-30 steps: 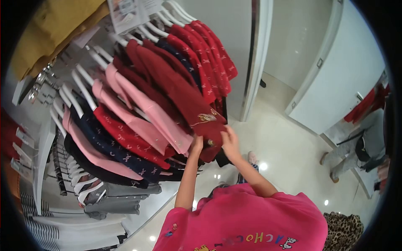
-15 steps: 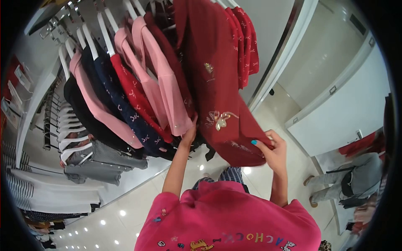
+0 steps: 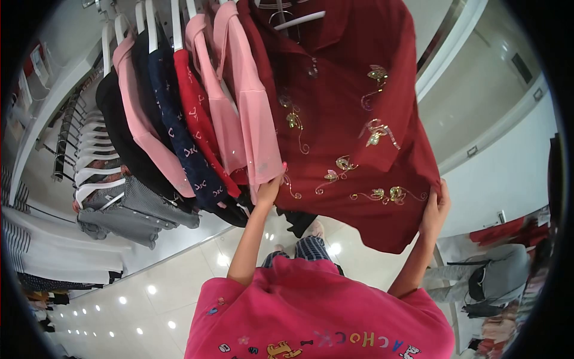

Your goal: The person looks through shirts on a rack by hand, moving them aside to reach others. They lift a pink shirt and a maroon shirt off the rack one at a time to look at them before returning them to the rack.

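Note:
A dark red shirt (image 3: 335, 128) with a collar and gold, sequined leaf patterns hangs from a white hanger (image 3: 302, 20), its front spread toward me. My right hand (image 3: 435, 212) grips its lower right edge. At the lower left side of the shirt, my left hand (image 3: 270, 191) is closed on the fabric, its fingers partly hidden. Just beside that hand hangs the cuff of a pink shirt (image 3: 258, 131).
Left of the dark red shirt hang a bright red patterned garment (image 3: 200, 113), a navy patterned one (image 3: 179, 137) and a black one (image 3: 119, 128). Grey garments (image 3: 128, 212) hang on a lower rail. A person in grey (image 3: 505, 272) stands at the right, near a white door panel (image 3: 478, 197).
My right hand has moved right and slightly up, pulling the dark red shirt wide so its decorated front shows. The left hand stays at about the same place. The view has shifted somewhat.

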### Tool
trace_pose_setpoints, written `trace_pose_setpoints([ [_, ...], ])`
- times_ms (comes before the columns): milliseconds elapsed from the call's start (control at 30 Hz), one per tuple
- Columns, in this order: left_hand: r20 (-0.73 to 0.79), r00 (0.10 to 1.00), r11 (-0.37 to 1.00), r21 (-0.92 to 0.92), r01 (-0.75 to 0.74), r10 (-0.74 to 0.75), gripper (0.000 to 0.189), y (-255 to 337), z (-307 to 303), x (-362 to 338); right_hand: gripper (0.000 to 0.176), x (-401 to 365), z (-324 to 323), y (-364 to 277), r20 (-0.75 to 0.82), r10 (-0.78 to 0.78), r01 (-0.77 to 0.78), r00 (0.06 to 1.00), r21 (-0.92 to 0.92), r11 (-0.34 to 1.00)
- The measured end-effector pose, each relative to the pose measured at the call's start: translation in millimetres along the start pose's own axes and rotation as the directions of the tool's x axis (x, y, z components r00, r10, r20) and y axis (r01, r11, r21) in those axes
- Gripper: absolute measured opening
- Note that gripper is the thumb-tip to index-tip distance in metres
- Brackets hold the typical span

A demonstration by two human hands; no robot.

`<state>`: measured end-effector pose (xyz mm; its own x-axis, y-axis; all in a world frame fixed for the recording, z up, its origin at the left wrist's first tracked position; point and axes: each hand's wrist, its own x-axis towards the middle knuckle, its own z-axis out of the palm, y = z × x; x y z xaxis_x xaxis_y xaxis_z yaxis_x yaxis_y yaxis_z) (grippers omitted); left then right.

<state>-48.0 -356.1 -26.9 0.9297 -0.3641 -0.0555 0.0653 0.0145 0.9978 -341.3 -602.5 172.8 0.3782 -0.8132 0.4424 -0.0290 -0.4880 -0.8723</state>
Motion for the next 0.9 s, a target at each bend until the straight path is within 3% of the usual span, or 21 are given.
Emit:
trace_pose_setpoints([
  [33, -0.024, 0.999, 0.998, -0.061, 0.033, -0.035, 0.048, 7, -1, -12, 0.02, 7, 3, 6, -0.056, -0.007, 0.008, 0.998, 0.012, 1.0],
  [67, -0.001, 0.984, 0.976, -0.125, 0.177, -0.179, 0.049, 11, -5, -20, 0.018, 13, 3, 13, -0.034, -0.02, 0.018, 0.999, -0.039, 0.999],
  [167, -0.086, 0.995, 0.991, -0.126, 0.033, -0.044, 0.054, 7, -9, -38, 0.019, 20, 12, 22, -0.059, -0.023, 0.014, 0.998, -0.145, 0.989],
  [200, -0.061, 0.996, 0.98, -0.194, 0.047, -0.06, 0.056, 30, -10, -50, 0.018, 21, 11, 27, -0.038, 0.014, -0.019, 0.999, -0.125, 0.992],
  [300, -0.101, 0.995, 0.99, -0.141, -0.003, -0.011, 0.055, 28, -18, -58, 0.017, 28, 4, 36, 0.041, 0.105, -0.101, 0.994, -0.1, 0.99],
  [367, -0.017, 0.994, 0.974, -0.204, 0.098, -0.104, 0.053, 43, -26, -64, 0.017, 27, -1, 33, 0.093, 0.157, -0.145, 0.983, -0.12, 0.982],
  [400, 0.019, 0.996, 0.972, -0.217, 0.094, -0.093, 0.054, 35, -28, -64, 0.018, 28, -5, 43, 0.155, 0.083, -0.076, 0.984, -0.049, 0.996],
  [467, 0.064, 0.994, 0.971, -0.218, 0.102, -0.09, 0.057, 23, -31, -62, 0.023, 22, -10, 23, 0.361, 0.093, -0.07, 0.928, -0.075, 0.995],
  [500, -0.002, 0.999, 0.974, -0.225, 0.035, -0.037, 0.061, -8, -27, -55, 0.023, 20, -11, 11, 0.442, 0.124, -0.087, 0.889, -0.104, 0.991],
  [600, 0.122, 0.985, 0.97, -0.197, 0.143, -0.12, 0.07, 26, -31, -62, 0.017, 18, -16, 2, 0.578, 0.394, -0.185, 0.714, -0.387, 0.903],
  [667, 0.254, 0.937, 0.93, -0.217, 0.297, -0.24, 0.076, 30, -38, -59, 0.013, 16, -21, 12, 0.612, 0.352, -0.175, 0.708, -0.331, 0.927],
  [833, 0.236, 0.944, 0.937, -0.211, 0.28, -0.229, 0.065, 2, -44, -43, 0.016, 2, -14, 30, 0.662, 0.292, -0.254, 0.69, -0.155, 0.955],
  [867, 0.249, 0.943, 0.937, -0.214, 0.278, -0.223, 0.063, -3, -47, -40, 0.025, 1, -14, 36, 0.693, 0.295, -0.313, 0.658, -0.106, 0.944],
  [900, 0.261, 0.941, 0.936, -0.217, 0.276, -0.217, 0.061, -3, -47, -38, 0.027, -1, -12, 41, 0.69, 0.25, -0.268, 0.679, -0.084, 0.96],
])
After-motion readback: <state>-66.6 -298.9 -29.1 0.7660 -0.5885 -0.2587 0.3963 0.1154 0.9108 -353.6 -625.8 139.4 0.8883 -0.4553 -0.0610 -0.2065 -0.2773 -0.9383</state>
